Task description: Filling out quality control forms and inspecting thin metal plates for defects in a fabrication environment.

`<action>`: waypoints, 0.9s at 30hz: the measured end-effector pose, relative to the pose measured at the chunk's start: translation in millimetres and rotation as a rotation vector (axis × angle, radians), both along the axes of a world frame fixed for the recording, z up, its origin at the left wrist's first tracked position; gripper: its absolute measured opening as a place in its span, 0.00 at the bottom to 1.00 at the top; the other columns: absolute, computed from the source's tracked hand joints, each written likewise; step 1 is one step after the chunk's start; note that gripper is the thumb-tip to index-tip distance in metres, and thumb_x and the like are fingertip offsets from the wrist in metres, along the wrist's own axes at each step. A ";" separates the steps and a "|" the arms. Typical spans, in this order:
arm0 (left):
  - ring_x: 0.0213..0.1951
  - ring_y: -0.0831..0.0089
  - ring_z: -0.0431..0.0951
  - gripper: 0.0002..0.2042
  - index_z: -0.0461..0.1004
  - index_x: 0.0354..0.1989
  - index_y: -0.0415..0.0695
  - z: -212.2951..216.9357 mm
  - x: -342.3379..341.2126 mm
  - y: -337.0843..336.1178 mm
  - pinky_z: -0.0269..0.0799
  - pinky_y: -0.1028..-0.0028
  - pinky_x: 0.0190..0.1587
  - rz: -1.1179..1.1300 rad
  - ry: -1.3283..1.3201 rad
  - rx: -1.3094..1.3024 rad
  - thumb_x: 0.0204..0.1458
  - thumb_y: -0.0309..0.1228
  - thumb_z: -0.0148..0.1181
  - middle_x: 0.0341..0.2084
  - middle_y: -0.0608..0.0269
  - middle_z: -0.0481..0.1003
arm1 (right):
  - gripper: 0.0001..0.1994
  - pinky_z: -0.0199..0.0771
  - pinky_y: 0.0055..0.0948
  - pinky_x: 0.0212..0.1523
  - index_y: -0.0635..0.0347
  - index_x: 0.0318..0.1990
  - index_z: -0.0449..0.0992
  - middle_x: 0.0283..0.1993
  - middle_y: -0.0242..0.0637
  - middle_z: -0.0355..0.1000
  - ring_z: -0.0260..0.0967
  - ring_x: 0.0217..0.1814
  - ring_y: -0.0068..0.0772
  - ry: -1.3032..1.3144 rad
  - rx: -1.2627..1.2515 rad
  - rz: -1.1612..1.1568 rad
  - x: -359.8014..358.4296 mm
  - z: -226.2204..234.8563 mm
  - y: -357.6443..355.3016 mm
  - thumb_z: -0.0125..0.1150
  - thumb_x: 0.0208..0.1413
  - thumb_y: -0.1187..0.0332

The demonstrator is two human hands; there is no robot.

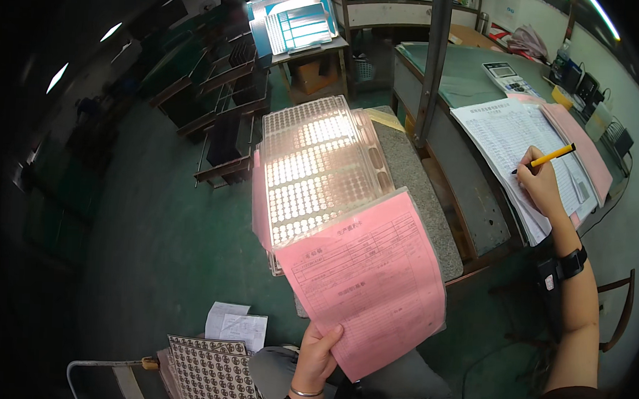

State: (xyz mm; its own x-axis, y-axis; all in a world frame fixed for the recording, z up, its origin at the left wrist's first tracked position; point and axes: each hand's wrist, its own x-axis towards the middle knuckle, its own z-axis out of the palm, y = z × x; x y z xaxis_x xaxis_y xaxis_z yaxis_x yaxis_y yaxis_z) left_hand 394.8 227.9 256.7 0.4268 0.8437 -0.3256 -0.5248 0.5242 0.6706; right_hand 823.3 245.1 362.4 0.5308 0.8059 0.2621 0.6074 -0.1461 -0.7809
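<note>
The left grip [316,350] is pinched on the lower left edge of a pink printed paper sheet in a clear plastic sleeve [373,280], its thumb lying on top and its other fingers hidden behind. The sheet spreads upward and to the right of this grip, its far edge overlapping a stack of flat panels with rows of shiny round discs [321,164], which lies ahead of the grip above a speckled grey slab [433,219]. To the left of the left grip are a pale board with dark round patterns [215,373] and, just behind it, some white papers [237,328].

The right grip [541,186] is closed around a slim yellow pen with black ends [551,158]. The pen's tip points down at a stack of white printed forms [490,128] under the grip; whether it touches the paper is too small to tell. Right of that grip lies a pink paper sheet [585,154]; beyond it, on the green-topped bench [464,81], sit a pale calculator [510,79] and a yellow roll [561,97]. A dark wristwatch [572,262] circles the wrist below it.
</note>
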 end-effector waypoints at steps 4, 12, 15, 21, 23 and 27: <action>0.51 0.66 0.68 0.18 0.62 0.52 0.34 -1.0 -1.7 -1.0 0.63 0.67 0.54 0.000 -0.015 -0.009 0.51 0.20 0.52 0.49 0.53 0.68 | 0.05 0.52 0.14 0.20 0.59 0.24 0.61 0.18 0.26 0.58 0.53 0.19 0.12 0.098 0.010 0.022 -2.6 1.0 1.6 0.51 0.44 0.73; 0.51 0.65 0.68 0.20 0.61 0.53 0.34 -1.6 3.7 -2.1 0.62 0.66 0.55 -0.025 -0.015 0.029 0.50 0.20 0.52 0.49 0.53 0.68 | 0.04 0.55 0.16 0.20 0.61 0.24 0.64 0.18 0.28 0.60 0.56 0.19 0.14 0.123 0.051 0.030 11.2 -5.1 -3.1 0.52 0.43 0.73; 0.51 0.63 0.68 0.23 0.57 0.55 0.34 0.9 4.3 -2.1 0.62 0.66 0.55 0.021 -0.017 0.060 0.48 0.21 0.53 0.50 0.51 0.66 | 0.06 0.56 0.20 0.22 0.62 0.23 0.65 0.17 0.30 0.61 0.57 0.20 0.17 0.038 0.001 -0.022 8.9 -2.9 -1.4 0.54 0.42 0.70; 0.52 0.63 0.66 0.21 0.60 0.54 0.34 -2.7 -4.1 -6.7 0.60 0.65 0.56 -0.009 0.109 -0.044 0.50 0.22 0.54 0.50 0.53 0.66 | 0.08 0.58 0.23 0.25 0.62 0.23 0.66 0.18 0.32 0.61 0.57 0.22 0.21 0.036 -0.009 -0.074 12.2 -5.6 -3.9 0.56 0.40 0.68; 0.52 0.64 0.66 0.21 0.61 0.53 0.35 -1.7 -3.7 -6.6 0.60 0.65 0.56 -0.008 0.086 -0.046 0.50 0.22 0.54 0.50 0.54 0.67 | 0.05 0.57 0.17 0.21 0.60 0.24 0.63 0.18 0.27 0.62 0.58 0.20 0.14 0.029 -0.010 -0.032 13.5 -6.5 -3.5 0.54 0.42 0.74; 0.52 0.64 0.67 0.21 0.61 0.53 0.34 3.1 -1.2 -7.2 0.59 0.65 0.57 0.009 0.076 -0.023 0.49 0.22 0.54 0.50 0.54 0.67 | 0.06 0.56 0.17 0.19 0.60 0.23 0.63 0.17 0.27 0.61 0.57 0.19 0.14 -0.040 -0.002 -0.060 11.4 -3.9 -3.0 0.55 0.42 0.73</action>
